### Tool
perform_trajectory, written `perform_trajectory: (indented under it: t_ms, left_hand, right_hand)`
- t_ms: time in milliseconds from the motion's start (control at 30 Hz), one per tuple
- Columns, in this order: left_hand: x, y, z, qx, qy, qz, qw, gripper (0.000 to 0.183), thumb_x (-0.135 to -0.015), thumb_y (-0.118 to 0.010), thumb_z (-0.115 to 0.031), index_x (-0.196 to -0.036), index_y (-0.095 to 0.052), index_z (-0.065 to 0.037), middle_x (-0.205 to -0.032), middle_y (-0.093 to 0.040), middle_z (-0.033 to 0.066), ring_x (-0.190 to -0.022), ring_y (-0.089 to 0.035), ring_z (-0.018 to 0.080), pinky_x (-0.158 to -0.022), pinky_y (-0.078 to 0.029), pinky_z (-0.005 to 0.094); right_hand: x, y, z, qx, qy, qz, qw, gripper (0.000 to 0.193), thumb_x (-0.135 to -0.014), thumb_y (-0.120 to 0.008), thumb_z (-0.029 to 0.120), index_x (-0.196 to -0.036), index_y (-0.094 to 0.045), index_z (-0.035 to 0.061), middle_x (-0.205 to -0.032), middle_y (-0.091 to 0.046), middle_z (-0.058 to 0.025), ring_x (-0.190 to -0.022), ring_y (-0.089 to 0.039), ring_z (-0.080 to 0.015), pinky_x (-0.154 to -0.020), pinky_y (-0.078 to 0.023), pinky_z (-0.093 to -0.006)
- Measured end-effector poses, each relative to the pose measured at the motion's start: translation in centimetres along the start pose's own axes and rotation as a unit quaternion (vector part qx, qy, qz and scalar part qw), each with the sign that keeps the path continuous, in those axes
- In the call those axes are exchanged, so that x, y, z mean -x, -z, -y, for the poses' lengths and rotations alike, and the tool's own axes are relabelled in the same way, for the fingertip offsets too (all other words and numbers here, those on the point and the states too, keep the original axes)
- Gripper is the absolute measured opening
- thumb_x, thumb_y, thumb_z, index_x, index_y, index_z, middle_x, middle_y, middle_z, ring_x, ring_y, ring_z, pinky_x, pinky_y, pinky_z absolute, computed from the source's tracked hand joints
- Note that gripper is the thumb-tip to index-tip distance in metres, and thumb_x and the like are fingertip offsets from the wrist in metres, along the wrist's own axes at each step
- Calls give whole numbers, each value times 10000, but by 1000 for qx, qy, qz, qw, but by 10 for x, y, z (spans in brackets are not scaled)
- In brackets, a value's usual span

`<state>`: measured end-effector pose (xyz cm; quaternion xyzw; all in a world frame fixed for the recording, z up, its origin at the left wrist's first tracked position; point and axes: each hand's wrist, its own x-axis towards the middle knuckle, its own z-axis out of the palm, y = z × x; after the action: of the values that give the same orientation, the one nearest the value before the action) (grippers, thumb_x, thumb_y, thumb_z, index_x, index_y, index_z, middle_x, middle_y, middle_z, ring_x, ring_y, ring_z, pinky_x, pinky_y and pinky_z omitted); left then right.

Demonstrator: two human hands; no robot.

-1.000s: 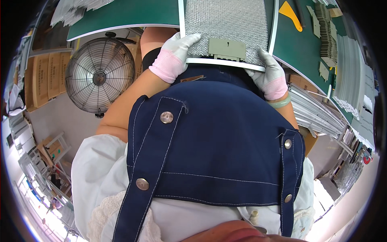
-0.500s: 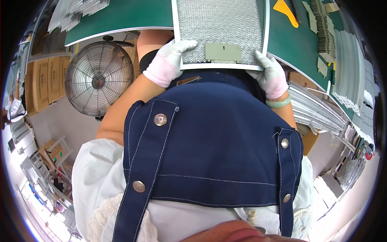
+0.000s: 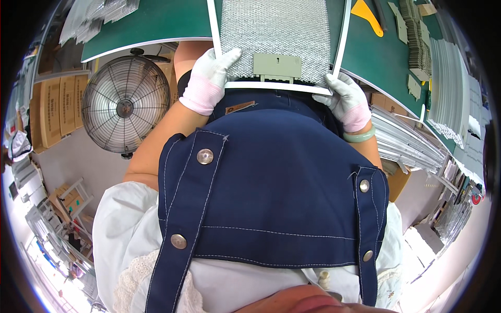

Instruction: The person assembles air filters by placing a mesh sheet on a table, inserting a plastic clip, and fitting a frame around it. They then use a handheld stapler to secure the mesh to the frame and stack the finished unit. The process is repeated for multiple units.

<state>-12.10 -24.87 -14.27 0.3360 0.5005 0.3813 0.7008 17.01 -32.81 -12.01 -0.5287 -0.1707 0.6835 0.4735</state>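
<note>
A silver wire-mesh panel lies in front of me with white frame strips along its left, right and near edges. Gaps show between the mesh and the side strips. A flat olive-grey plastic piece sits at the near end of the mesh, its toothed edge towards the near white strip. My left hand, in a white and pink glove, grips the near left corner, thumb over the mesh. My gloved right hand pinches the near right corner of the frame; its other fingers curl below.
The green table holds a yellow scraper, a row of stacked olive plastic pieces and white strips at the right. A black floor fan stands at left near cardboard boxes. Metal strips lie below the table.
The panel and plastic piece have shifted slightly left with both hands. The side strips now stand farther off the mesh, and the near strip tilts down towards the right.
</note>
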Motion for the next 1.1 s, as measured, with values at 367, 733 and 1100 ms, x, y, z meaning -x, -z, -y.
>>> perform_trajectory:
  t_ms: [367, 733, 1100]
  left_hand:
    - [-6, 6, 0, 47, 33, 80, 995, 267, -983, -558, -145, -1194, -518, 13, -1107, -622, 95, -981, -642, 181, -841, -564, 330]
    - [-5, 9, 2, 14, 22, 117, 993, 397, -982, -563, -164, -1302, -468, 52, -1220, -588, 124, -1102, -593, 195, -956, -502, 344]
    - [-4, 4, 4, 116, 30, 168, 978, 405, -987, -558, -143, -1324, -449, 54, -1260, -577, 123, -1132, -586, 198, -981, -486, 334]
  right_hand:
    - [-2, 5, -7, 78, 3, 36, 996, 350, -977, -589, 280, -1194, -554, 8, -958, -575, -34, -914, -599, -145, -861, -526, -359]
    - [-9, -3, -19, 146, 119, -2, 982, 348, -991, -545, 236, -1251, -496, 10, -966, -556, -10, -872, -555, -105, -805, -525, -301]
    - [-18, -6, -18, -200, 14, 79, 976, 337, -988, -542, 151, -1300, -493, 32, -1281, -565, -130, -1155, -578, -298, -1005, -466, -522]
